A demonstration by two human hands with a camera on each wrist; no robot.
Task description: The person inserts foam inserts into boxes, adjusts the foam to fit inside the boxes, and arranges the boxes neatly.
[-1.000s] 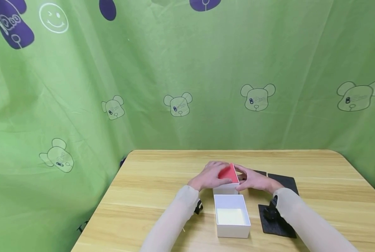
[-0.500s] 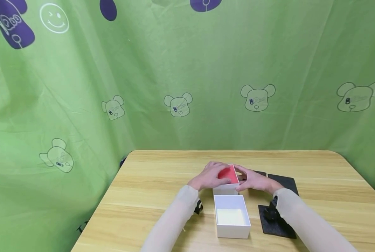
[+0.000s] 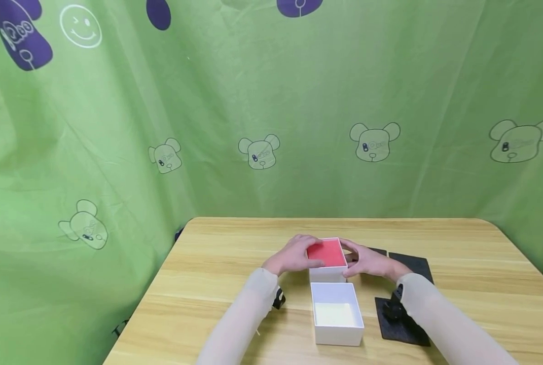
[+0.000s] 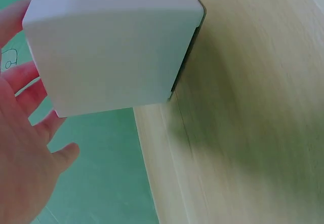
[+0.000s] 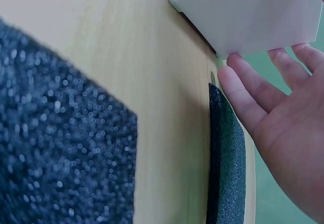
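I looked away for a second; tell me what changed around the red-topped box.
The left hand slid off the red-topped box to its left side, uncovering the red top, which went from tilted to level. The right hand stayed at the right side; the open white box and black foam pads did not move.

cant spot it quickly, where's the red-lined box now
In the head view the red-lined box sits mid-table between both hands, just beyond the empty white box.

Left hand point(image 3: 290, 258), right hand point(image 3: 370, 263) extended forward, facing each other, fingers straight.
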